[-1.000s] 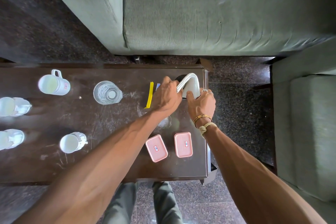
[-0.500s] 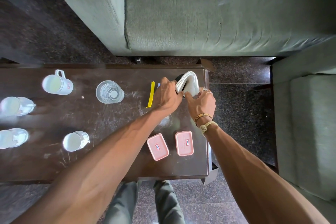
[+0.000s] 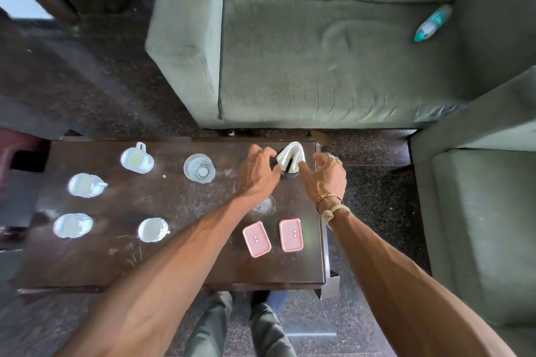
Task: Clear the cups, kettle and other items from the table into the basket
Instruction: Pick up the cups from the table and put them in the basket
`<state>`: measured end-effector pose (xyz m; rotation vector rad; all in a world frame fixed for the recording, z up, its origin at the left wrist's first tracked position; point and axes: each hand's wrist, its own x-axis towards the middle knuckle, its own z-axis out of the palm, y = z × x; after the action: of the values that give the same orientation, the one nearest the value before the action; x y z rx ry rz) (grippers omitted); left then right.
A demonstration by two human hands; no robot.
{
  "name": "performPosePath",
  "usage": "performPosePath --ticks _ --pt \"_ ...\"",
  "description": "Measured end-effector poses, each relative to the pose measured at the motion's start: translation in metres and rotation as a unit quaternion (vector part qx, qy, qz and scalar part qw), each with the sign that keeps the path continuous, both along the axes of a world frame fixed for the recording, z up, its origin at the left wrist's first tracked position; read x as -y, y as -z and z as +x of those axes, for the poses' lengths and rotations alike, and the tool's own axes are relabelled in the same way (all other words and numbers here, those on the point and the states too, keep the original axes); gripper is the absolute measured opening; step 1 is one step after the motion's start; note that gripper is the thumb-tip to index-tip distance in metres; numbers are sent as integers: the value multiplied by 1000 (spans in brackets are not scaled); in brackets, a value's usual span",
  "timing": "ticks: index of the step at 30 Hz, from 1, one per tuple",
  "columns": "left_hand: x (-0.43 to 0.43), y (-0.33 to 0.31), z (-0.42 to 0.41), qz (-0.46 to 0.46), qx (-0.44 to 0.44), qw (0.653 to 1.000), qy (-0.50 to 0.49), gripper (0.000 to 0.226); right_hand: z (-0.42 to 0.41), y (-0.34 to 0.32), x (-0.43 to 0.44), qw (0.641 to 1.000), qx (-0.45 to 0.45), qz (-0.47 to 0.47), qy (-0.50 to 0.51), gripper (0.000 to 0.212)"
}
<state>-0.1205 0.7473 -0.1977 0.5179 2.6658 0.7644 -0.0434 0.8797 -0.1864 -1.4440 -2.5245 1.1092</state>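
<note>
1. The folded white napkins (image 3: 291, 154), fanned upright in a small dark holder (image 3: 289, 173), stand at the far right corner of the dark scratched wooden table (image 3: 121, 264), on the sofa side of the two pink lidded plastic boxes (image 3: 272, 237).
2. The left hand (image 3: 259, 175) sits just left of the holder, fingers curled toward its dark base; the thumb seems to touch the base, but a firm grasp cannot be confirmed.
3. The right hand (image 3: 327, 175) is just right of the holder, fingers spread apart, the forefinger reaching the napkins' right flank. It clamps on nothing.
4. The deciding relation: the holder lies between the two hands, closer to the left palm, and the napkin fan runs from the boxes' side toward the grey-green fabric sofa (image 3: 333, 66). In my judgement, squeezing inward from both sides would lift it square.
5. Beyond the boxes to the left wait a clear drinking glass (image 3: 199, 168) and several white ceramic cups (image 3: 136, 159); two look blurred.
6. No basket or kettle shows, so the drop-off place cannot be told.
</note>
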Motion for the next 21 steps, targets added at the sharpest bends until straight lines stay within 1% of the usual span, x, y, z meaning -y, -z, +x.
performPosePath --ticks 3,7,11,15,21 --pt "12 -43 11 19 -8 999 28 31 11 -37 4 1000 -6 10 -10 35" --pt "35 -103 23 11 -73 995 61 31 25 -91 16 998 -39 37 -32 28" --pt "59 -154 30 -3 -143 986 82 32 35 -140 31 993 -74 67 -56 42" --pt "92 -193 36 2 -201 976 83 33 42 -182 58 988 -100 90 -70 49" --pt "184 -238 50 -8 -272 961 53 35 50 -229 126 975 -128 139 -116 58"
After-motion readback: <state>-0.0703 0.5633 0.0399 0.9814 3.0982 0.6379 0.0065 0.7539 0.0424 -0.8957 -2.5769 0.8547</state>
